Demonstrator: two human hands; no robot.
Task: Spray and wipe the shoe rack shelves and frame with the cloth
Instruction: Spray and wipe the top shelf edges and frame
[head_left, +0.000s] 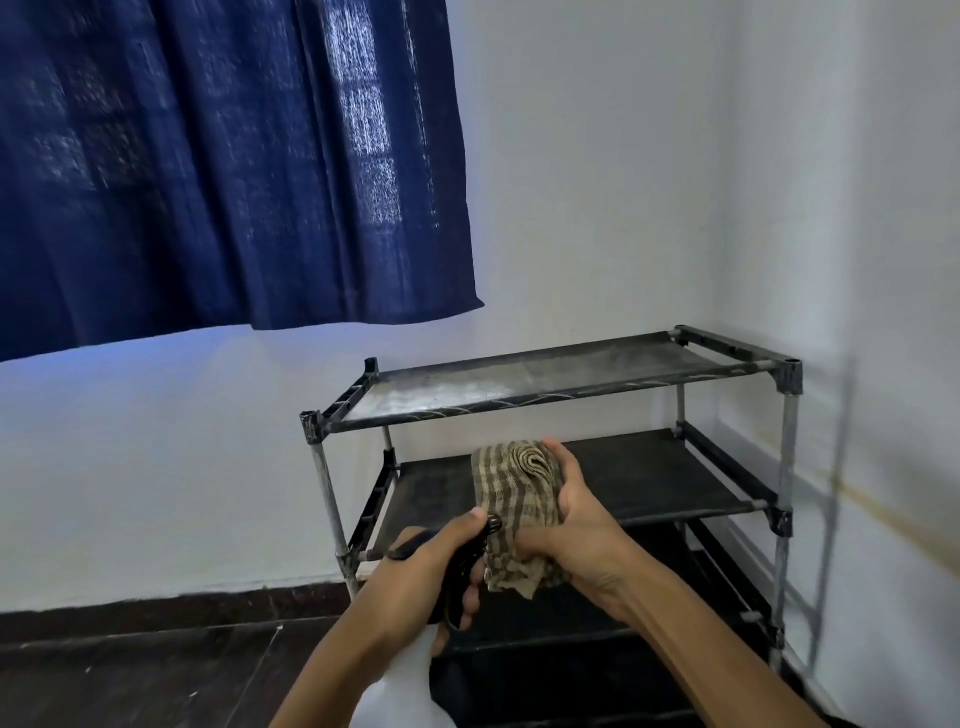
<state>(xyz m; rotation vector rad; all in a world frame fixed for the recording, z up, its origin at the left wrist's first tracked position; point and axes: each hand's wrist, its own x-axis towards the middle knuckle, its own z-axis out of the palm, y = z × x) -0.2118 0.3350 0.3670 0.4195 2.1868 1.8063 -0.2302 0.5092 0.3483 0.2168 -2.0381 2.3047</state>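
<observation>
Head camera: your left hand is clamped around the spray bottle just in front of the shoe rack, while your right hand grips the bunched checked cloth before the rack's middle shelf.

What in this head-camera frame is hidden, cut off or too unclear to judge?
- Spray bottle body: cut off by the bottom edge, partly behind the left hand; its fill level is unreadable.
- Shoe rack bottom shelves: hidden behind both forearms.
- Cloth: bunched in the right hand, wetness unclear.
- Spray nozzle: hidden against the cloth.
</observation>
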